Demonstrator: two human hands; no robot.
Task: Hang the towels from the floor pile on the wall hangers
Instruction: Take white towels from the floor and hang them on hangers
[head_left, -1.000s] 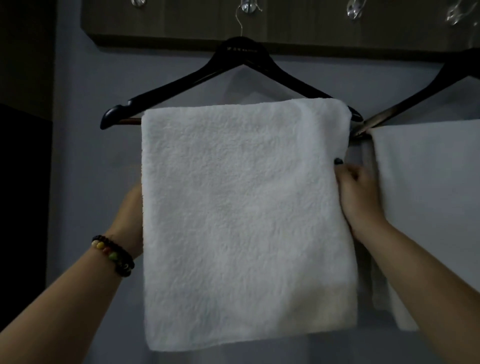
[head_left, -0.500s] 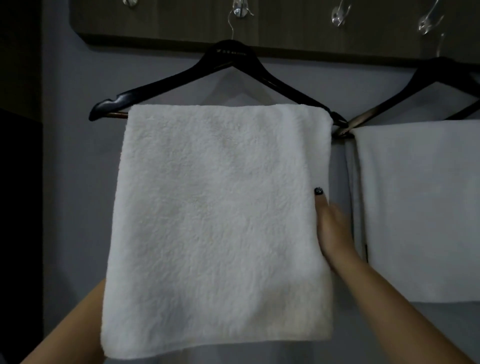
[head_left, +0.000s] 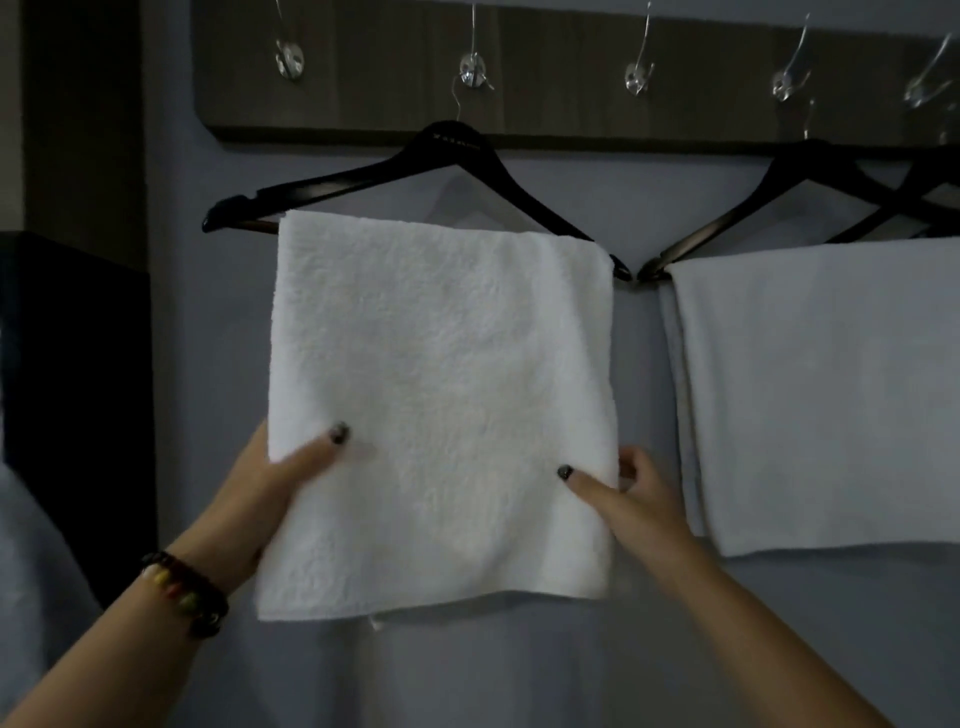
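Head view: a grey wall (head_left: 493, 675) carries a dark wooden board (head_left: 545, 67) with a row of clear hooks (head_left: 472, 73). A white towel (head_left: 441, 395) hangs folded over the bar of a black hanger (head_left: 457, 150), which hangs from one hook. Just beside it on the right, a second towel (head_left: 821, 395) hangs over another hanger (head_left: 800, 171). The left hand (head_left: 280, 478) pinches the first towel's left edge, thumb on the front. The right hand (head_left: 623, 488) pinches its right edge likewise. A bead bracelet (head_left: 184, 592) circles the left wrist
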